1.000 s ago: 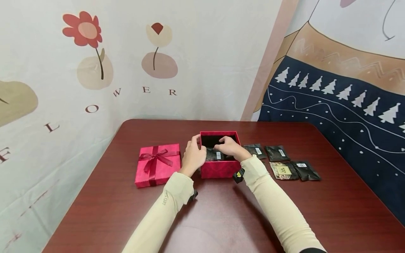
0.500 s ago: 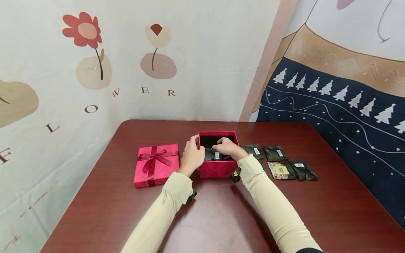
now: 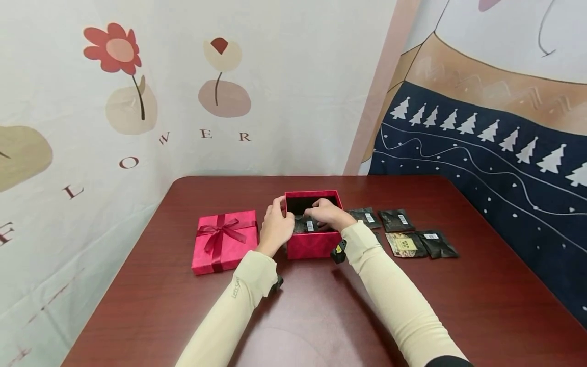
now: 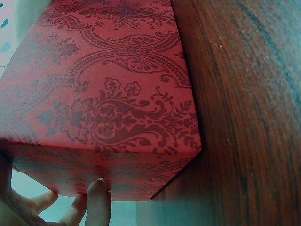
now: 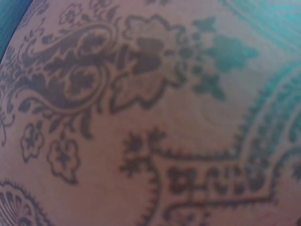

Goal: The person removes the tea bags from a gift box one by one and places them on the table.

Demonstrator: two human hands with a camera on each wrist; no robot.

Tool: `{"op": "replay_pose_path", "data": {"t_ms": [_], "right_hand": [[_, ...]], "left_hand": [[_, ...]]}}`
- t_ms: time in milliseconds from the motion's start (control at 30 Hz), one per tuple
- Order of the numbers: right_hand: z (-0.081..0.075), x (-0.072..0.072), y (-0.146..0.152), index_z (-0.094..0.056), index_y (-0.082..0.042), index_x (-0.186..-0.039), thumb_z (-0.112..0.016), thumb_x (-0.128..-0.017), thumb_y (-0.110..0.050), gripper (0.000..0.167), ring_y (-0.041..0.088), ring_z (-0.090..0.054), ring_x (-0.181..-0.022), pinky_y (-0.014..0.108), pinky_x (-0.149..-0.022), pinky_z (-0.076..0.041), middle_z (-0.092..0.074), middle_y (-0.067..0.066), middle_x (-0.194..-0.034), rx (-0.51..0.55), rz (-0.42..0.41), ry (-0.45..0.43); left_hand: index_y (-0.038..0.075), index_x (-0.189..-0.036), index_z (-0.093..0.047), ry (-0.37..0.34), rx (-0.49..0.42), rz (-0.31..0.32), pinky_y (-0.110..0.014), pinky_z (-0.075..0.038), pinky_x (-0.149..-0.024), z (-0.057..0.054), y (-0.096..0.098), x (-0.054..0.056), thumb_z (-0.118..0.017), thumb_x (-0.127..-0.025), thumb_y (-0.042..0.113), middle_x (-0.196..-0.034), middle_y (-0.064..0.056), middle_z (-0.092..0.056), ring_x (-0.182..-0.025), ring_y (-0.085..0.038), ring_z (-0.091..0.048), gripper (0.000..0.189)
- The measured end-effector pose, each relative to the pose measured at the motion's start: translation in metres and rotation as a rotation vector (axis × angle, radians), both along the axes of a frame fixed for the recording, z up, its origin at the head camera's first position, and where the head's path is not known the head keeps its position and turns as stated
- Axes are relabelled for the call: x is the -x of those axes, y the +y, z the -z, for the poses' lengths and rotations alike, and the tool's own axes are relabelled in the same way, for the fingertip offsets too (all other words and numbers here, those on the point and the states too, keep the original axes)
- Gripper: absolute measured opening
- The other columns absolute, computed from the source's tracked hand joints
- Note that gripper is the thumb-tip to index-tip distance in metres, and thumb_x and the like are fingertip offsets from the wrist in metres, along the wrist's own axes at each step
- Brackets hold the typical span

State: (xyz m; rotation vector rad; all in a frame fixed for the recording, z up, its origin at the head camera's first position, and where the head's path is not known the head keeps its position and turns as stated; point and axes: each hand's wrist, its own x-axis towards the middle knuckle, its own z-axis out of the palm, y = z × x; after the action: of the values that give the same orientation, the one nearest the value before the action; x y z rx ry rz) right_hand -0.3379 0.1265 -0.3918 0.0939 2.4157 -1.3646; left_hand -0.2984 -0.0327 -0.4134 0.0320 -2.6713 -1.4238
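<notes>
A red patterned gift box, its top uncovered, stands in the middle of the table. My left hand grips its left wall, with the thumb up at the rim. In the left wrist view, the fingers press along the outside of that wall. Over the right rim reaches my right hand, its curled fingers down inside the box at a black packet with a white barcode label. Those fingertips are partly hidden by the box. Only the blurred box wall fills the right wrist view.
Left of the box lies its pink-red lid with a dark red bow. Several packets lie at the right, among them a black one and one with a pale yellow label. A printed cloth hangs behind the table.
The camera view has shifted slightly, so everything sits a little further left. Both hands keep their places at the box, with only tiny movement of the right fingers at the packet.
</notes>
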Motion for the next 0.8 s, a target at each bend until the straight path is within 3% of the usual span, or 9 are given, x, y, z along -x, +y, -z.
{"op": "replay_pose_path", "data": {"t_ms": [333, 600, 800], "right_hand": [[-0.0023, -0.0003, -0.0006, -0.039, 0.006, -0.142, -0.061, -0.091, -0.019, 0.06, 0.025, -0.054, -0.1, 0.04, -0.088, -0.054, -0.044, 0.019, -0.142, 0.063, 0.011, 0.001], [0.0034, 0.0036, -0.0012, -0.047, 0.001, -0.139, -0.061, -0.094, -0.016, 0.05, 0.015, -0.049, -0.064, 0.033, -0.07, -0.056, -0.057, 0.016, -0.121, -0.049, -0.069, 0.097], [0.0049, 0.0014, -0.0003, -0.046, 0.004, -0.138, -0.06, -0.093, -0.003, 0.048, 0.02, -0.058, -0.072, 0.037, -0.067, -0.059, -0.055, 0.022, -0.114, 0.011, -0.088, 0.154]], "left_hand": [[0.025, -0.147, -0.041, -0.002, 0.009, -0.008, -0.055, -0.044, -0.094, 0.0021, 0.0, 0.003, -0.05, -0.098, 0.026, -0.137, -0.01, -0.049, -0.116, -0.037, -0.055, 0.05], [0.026, -0.148, -0.04, -0.007, 0.005, -0.008, -0.056, -0.044, -0.093, 0.0014, -0.0002, 0.0034, -0.051, -0.098, 0.026, -0.137, -0.009, -0.049, -0.114, -0.038, -0.056, 0.05], [0.027, -0.147, -0.042, -0.005, 0.009, -0.015, -0.057, -0.044, -0.092, 0.0012, 0.0009, 0.0032, -0.051, -0.098, 0.026, -0.135, -0.009, -0.05, -0.114, -0.04, -0.056, 0.05]]}}
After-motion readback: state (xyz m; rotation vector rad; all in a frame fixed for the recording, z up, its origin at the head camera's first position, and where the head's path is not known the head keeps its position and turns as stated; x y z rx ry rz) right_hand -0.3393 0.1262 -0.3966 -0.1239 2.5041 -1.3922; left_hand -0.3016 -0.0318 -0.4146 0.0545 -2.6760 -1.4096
